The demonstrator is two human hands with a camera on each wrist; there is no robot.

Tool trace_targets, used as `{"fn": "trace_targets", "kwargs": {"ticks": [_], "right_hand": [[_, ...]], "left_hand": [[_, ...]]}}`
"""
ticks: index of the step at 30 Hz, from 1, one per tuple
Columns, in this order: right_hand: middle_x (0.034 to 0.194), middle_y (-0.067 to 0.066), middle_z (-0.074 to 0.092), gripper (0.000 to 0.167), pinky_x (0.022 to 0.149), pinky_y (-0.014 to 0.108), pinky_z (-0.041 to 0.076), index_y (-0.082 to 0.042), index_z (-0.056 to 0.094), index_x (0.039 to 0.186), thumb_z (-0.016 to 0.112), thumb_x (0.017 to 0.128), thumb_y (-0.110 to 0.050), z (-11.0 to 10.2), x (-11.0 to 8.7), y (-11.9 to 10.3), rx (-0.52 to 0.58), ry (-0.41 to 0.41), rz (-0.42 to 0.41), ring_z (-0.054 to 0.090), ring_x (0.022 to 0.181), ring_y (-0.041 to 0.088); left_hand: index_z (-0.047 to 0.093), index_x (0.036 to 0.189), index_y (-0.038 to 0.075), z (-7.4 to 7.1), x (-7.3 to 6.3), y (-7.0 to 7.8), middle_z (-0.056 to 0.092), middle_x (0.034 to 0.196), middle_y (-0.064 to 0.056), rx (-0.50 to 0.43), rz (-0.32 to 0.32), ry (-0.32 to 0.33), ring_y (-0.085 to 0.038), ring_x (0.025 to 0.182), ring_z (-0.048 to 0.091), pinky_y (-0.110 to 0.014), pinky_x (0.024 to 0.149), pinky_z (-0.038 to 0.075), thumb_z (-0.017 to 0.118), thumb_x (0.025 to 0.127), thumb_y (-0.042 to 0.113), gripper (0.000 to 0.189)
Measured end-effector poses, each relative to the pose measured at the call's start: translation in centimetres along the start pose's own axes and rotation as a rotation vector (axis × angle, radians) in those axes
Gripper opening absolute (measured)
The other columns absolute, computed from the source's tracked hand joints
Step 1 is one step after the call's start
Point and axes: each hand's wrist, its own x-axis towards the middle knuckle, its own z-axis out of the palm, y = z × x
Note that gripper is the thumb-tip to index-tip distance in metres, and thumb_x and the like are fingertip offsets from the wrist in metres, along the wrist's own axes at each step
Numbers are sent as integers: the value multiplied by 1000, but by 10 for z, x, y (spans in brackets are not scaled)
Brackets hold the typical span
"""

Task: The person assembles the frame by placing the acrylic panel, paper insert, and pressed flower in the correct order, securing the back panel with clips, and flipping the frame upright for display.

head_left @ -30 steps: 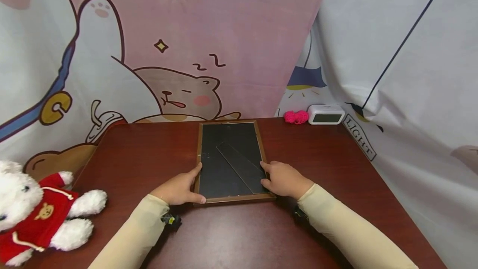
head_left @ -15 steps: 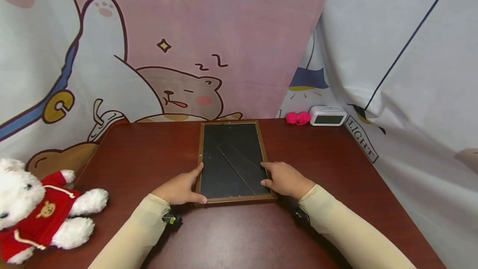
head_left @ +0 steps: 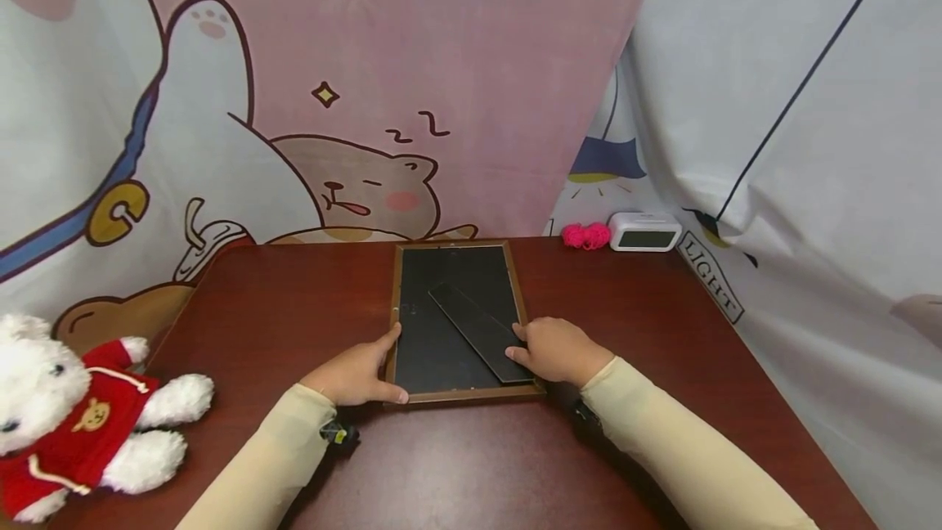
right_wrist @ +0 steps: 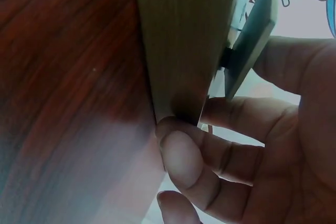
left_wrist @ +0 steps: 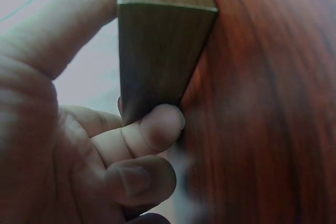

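Observation:
A picture frame lies back up on the table, its wooden border around a black backing. Its easel stand slants across the backing. My left hand grips the near left corner; in the left wrist view, fingers curl under the wooden edge. At the right side, my right hand has its thumb and index finger by the stand. The right wrist view shows the stand tilted slightly off the backing, near the thumb, while other fingers curl under the border.
A plush toy in a red hoodie lies at the left table edge. At the back right sit a pink yarn bundle and a white digital clock. Printed curtain hangs behind the reddish-brown table.
The stand has risen slightly from the backing, and my right thumb and index finger have shifted a little left at it. My left hand keeps its grip on the corner.

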Motion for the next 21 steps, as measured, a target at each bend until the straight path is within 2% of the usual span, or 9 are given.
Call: {"fn": "trace_targets", "kwargs": {"ticks": [7,11,17,18,19,21], "right_hand": [[143,15,66,57,104,53,55,-6,66,143,68,102,-44,1,-1,5,96,2,34,67,128,31],[142,16,67,58,108,54,52,-4,66,143,69,101,-43,1,-4,11,174,-16,24,66,130,32],[146,19,63,69,112,57,48,-2,58,150,72,98,-46,-6,3,18,280,-35,28,61,134,36],[148,20,61,71,113,58,46,-2,55,152,71,98,-46,-7,6,19,294,-37,29,59,136,37],[150,20,59,74,114,59,45,-2,52,154,71,98,-47,-8,10,21,307,-41,33,57,139,38],[155,22,54,79,116,60,42,-2,46,158,70,99,-48,-11,20,26,335,-45,38,52,143,40]], "left_hand": [[15,168,0,2,-3,1,41,162,-28,1,-5,-1,-43,138,56,-54,109,50,89,84,43,120],[15,168,2,6,-3,2,42,162,-27,3,-5,-7,-41,139,56,-52,109,51,89,83,44,121],[18,167,-1,4,-2,0,45,159,-28,6,8,1,-41,136,59,-52,106,52,90,82,43,120],[20,167,-1,3,-1,-1,49,157,-28,4,8,6,-40,134,60,-53,105,53,89,83,43,118],[21,167,-1,1,0,-2,57,148,-26,6,9,10,-37,125,66,-50,99,56,88,84,44,115],[25,165,-3,-4,3,-4,70,125,-19,21,18,31,-28,105,70,-44,86,58,85,88,42,108]]}}
